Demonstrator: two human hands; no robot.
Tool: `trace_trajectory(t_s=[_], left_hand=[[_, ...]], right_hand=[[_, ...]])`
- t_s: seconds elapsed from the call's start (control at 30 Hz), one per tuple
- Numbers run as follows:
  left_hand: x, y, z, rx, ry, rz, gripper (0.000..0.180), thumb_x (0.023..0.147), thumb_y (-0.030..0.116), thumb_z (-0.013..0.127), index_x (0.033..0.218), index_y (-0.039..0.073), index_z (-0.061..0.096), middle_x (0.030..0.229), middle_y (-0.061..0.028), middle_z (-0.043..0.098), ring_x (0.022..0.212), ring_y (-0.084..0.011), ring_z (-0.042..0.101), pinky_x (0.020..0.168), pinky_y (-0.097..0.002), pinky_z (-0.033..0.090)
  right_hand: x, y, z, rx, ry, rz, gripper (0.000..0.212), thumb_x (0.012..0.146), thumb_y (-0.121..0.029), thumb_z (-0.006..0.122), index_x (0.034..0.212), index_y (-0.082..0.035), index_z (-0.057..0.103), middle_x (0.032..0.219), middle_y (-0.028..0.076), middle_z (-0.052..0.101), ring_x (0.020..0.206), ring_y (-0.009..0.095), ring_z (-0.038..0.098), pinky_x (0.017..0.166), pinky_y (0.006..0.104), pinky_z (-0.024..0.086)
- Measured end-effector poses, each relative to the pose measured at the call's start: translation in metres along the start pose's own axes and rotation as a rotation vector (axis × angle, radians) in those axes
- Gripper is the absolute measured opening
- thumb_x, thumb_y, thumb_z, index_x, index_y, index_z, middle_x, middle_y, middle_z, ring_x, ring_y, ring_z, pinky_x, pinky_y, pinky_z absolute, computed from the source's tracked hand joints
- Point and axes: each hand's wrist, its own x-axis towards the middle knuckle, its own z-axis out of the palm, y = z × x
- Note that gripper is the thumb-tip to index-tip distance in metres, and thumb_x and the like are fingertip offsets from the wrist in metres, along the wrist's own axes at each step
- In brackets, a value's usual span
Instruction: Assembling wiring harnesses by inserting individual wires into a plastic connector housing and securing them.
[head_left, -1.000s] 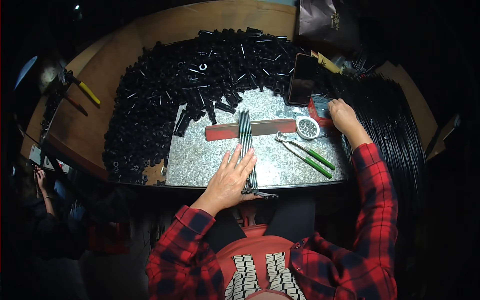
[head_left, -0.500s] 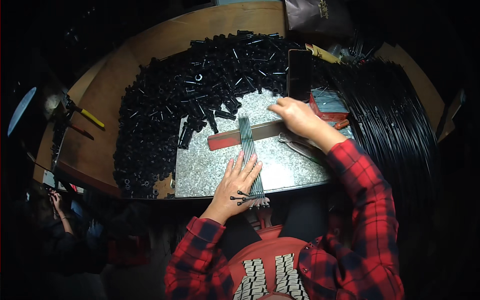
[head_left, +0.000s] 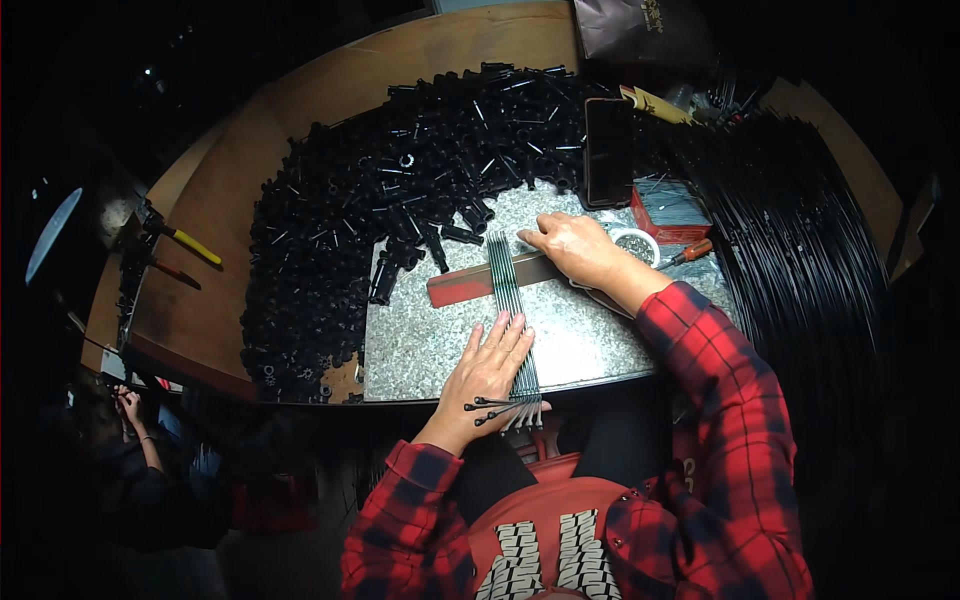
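A row of thin dark rods with black eyelet ends lies across a flat bar, reddish at its left end. My left hand rests on the rods at the table's near edge. Its fingers lie stretched along them, and what looks like its thumb tip shows on their right side, below the edge. Several eyelet ends stick out leftward over this hand. Over the right part of the bar is my right hand, its fingers curled and pinched together; anything between them is hidden. A round dish of small metal bits stands beside it.
Black tubular parts are heaped at the left and back. A phone stands upright by a red box. An orange-handled tool lies near a large bundle of black rods. Pliers are at far left.
My right hand has moved slightly left and down, nearer the rods, uncovering the round dish. The whole view has shifted a little; my left hand stays on the rods.
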Motion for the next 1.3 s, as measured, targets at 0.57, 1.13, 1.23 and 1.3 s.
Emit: trace_trajectory(t_s=[0.57, 1.13, 1.23, 1.3], left_hand=[[0.001, -0.003, 0.002, 0.019, 0.009, 0.032, 0.093, 0.074, 0.063, 0.061, 0.138, 0.000, 0.038, 0.146, -0.0192, 0.034, 0.138, -0.0339, 0.027, 0.111, -0.0502, 0.022], [0.000, -0.005, 0.001, -0.001, -0.009, 0.026, 0.091, 0.074, 0.051, 0.066, 0.143, 0.003, 0.030, 0.147, -0.0183, 0.031, 0.139, -0.0333, 0.024, 0.111, -0.0499, 0.022], [0.000, -0.003, -0.003, -0.022, -0.013, 0.020, 0.091, 0.073, 0.048, 0.067, 0.143, 0.004, 0.029, 0.147, -0.0182, 0.031, 0.140, -0.0329, 0.024, 0.111, -0.0496, 0.022], [0.001, -0.002, -0.004, -0.037, -0.003, 0.021, 0.091, 0.073, 0.046, 0.068, 0.143, 0.004, 0.030, 0.147, -0.0182, 0.031, 0.140, -0.0326, 0.024, 0.111, -0.0495, 0.022]], right_hand=[[0.005, 0.012, 0.003, 0.150, 0.063, 0.078, 0.011, 0.081, -0.007, 0.050, 0.086, -0.001, 0.058, 0.088, 0.015, 0.055, 0.089, 0.031, 0.058, 0.076, 0.0376, 0.050], [0.014, 0.017, 0.004, 0.189, -0.007, -0.033, 0.014, 0.079, -0.004, 0.052, 0.089, 0.000, 0.061, 0.090, 0.013, 0.054, 0.090, 0.030, 0.056, 0.078, 0.0382, 0.047], [0.014, 0.017, 0.009, 0.266, -0.013, -0.022, 0.012, 0.082, -0.008, 0.049, 0.086, -0.001, 0.057, 0.091, 0.014, 0.054, 0.092, 0.030, 0.056, 0.077, 0.0394, 0.048], [0.016, 0.015, 0.007, 0.273, -0.010, -0.028, 0.012, 0.082, -0.008, 0.049, 0.085, -0.001, 0.057, 0.090, 0.014, 0.054, 0.091, 0.031, 0.056, 0.077, 0.0396, 0.048]])
